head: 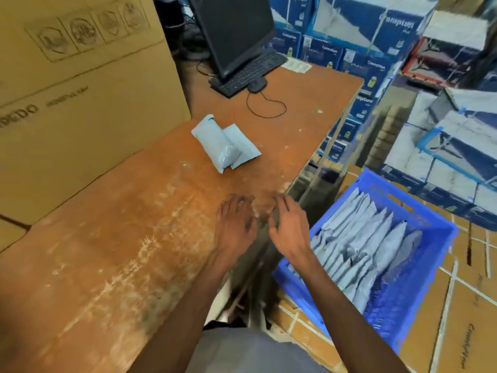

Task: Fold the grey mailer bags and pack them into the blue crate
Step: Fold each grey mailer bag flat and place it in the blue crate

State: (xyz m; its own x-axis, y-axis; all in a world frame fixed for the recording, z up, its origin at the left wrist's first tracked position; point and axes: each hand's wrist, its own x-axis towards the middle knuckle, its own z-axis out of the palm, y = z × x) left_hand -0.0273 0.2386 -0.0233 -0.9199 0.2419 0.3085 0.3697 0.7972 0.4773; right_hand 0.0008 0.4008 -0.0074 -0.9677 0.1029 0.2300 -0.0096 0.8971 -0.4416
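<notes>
both my hands hover empty over the near right corner of the worn orange table (121, 238), left hand (236, 224) and right hand (289, 227) with fingers loosely spread, gripping nothing. two grey mailer bags (224, 142) lie touching each other further up the table, well out of reach. the blue crate (435, 230) beside the table already holds rows of packed bags. i judge this a between-bags pause; next i must reach forward, take one bag and fold it.
</notes>
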